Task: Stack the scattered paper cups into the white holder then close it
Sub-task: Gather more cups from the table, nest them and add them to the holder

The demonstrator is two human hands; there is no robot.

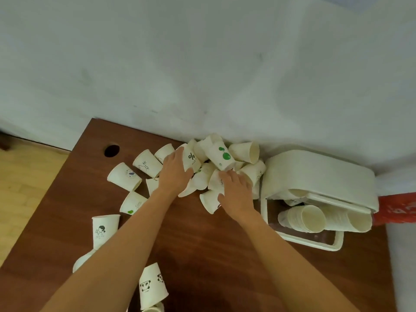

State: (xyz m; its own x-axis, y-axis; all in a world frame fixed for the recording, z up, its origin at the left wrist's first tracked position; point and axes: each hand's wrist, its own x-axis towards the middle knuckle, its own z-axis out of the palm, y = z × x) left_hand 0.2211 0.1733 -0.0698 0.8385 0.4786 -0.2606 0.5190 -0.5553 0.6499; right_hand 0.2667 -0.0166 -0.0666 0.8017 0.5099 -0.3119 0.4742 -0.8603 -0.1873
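Task partly done: white holder (319,176) sits at approx 3 o'clock on the bench (202,244), lid up, w/ two nested stacks (313,218) lying inside. Most paper cups still loose: a heap (225,154) at 12 o'clock against the wall (202,64), more strewn from 9 to 6 o'clock, incl. a panda-print cup (152,284) nearest the person. Left hand (176,171) grasps a "%" cup (191,159) at the heap's edge. Right hand (236,190) rests fingers-down on heap cups; can't tell if it's grasping one. Lid not yet closed. Around: cable hole (111,150) at 10 o'clock, red item (398,209) behind holder. Heap crowds the holder's left side.
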